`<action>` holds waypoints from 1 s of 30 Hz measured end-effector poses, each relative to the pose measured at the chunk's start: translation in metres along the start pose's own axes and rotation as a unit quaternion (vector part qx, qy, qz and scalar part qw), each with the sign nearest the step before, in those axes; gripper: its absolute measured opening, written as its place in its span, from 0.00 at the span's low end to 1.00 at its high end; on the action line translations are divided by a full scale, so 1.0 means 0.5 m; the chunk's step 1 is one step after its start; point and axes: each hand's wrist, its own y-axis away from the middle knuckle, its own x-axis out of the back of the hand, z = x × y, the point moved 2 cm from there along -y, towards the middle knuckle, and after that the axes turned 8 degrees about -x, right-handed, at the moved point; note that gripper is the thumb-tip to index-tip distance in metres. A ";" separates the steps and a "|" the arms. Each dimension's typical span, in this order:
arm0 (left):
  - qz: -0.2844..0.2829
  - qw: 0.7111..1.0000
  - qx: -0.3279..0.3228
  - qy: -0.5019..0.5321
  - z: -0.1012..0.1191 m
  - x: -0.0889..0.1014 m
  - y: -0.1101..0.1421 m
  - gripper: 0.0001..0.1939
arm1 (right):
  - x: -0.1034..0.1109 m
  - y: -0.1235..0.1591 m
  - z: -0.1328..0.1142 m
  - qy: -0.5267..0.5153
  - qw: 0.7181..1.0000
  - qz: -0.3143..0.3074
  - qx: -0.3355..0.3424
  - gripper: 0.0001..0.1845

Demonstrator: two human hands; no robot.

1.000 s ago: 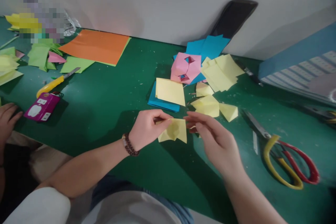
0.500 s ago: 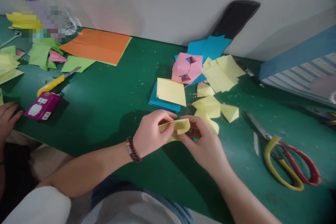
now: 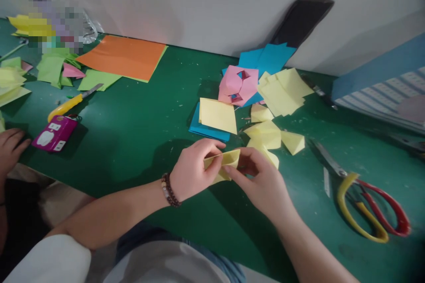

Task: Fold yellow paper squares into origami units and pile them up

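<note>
Head view gives me a folded yellow paper [image 3: 231, 158] over the near part of the green table [image 3: 149, 115], between the two hands. I see the left hand [image 3: 199, 168] pinched together on its left part, thumb in front. The right hand [image 3: 257, 174] grips its right part, thumb and fingers nearly closed with the paper between them, the palm hollow and loosely curled.

Just beyond the hands, a pale yellow square [image 3: 219, 116] lies on folded blue paper [image 3: 196, 129]. To the right of those are folded yellow pieces [image 3: 264, 135], close together. Behind them sits a hollow pink paper form [image 3: 233, 85], blue showing in its openings, beside a fan of yellow sheets [image 3: 282, 90].

Farther out on the right I have scissors [image 3: 344, 174] with yellow and red handles. Leftward are a yellow-handled knife [image 3: 66, 107] and a purple box [image 3: 55, 133], its contents hidden from me; another person's hand [image 3: 11, 148] rests near it. A clear bottle [image 3: 89, 28] is partly masked, so I can't tell what it holds.
</note>
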 end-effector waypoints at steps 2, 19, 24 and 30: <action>-0.006 1.000 0.005 0.004 0.000 -0.002 0.002 0.03 | 0.000 -0.001 -0.002 0.016 1.000 0.018 0.013 0.10; -0.038 0.999 -0.010 -0.033 0.004 -0.008 0.004 0.02 | -0.003 0.001 -0.006 0.089 0.990 0.054 0.097 0.10; -0.035 0.999 0.012 -0.008 0.002 -0.010 0.002 0.02 | -0.004 0.011 -0.009 0.164 0.973 0.100 0.129 0.09; -0.039 0.999 0.025 -0.015 -0.009 -0.015 0.004 0.03 | -0.006 0.008 -0.005 0.166 0.974 0.084 0.132 0.09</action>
